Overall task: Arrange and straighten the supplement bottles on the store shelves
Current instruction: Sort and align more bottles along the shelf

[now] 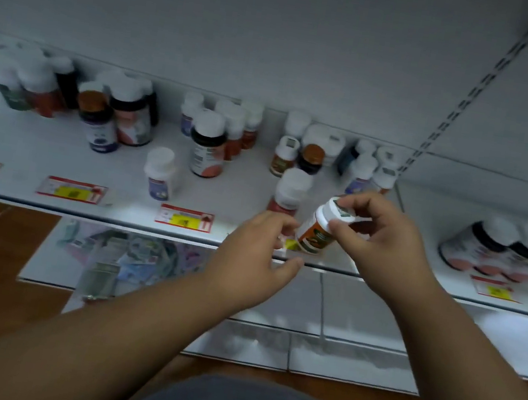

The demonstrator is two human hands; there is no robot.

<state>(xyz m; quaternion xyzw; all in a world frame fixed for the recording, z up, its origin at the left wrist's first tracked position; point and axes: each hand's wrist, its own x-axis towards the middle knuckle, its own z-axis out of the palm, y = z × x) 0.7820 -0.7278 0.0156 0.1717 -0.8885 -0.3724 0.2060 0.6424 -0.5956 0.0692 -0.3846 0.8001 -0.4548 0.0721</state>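
A small white-capped bottle with an orange and green label (317,229) is tilted above the front edge of the white shelf (121,177). My right hand (383,243) pinches its cap from the right. My left hand (255,254) is just left of the bottle's base, fingers loosely curled; whether it touches the bottle is unclear. Right behind stands a white-capped bottle with a red label (289,192). Several other supplement bottles stand in loose groups farther back, among them a purple-labelled one (160,173) standing alone near the front.
Price tags (184,217) line the shelf's front edge. More dark bottles (490,247) stand on the adjoining shelf to the right. A slotted upright (456,109) divides the two bays. Below lie a lower shelf with packets (129,258) and a wooden floor.
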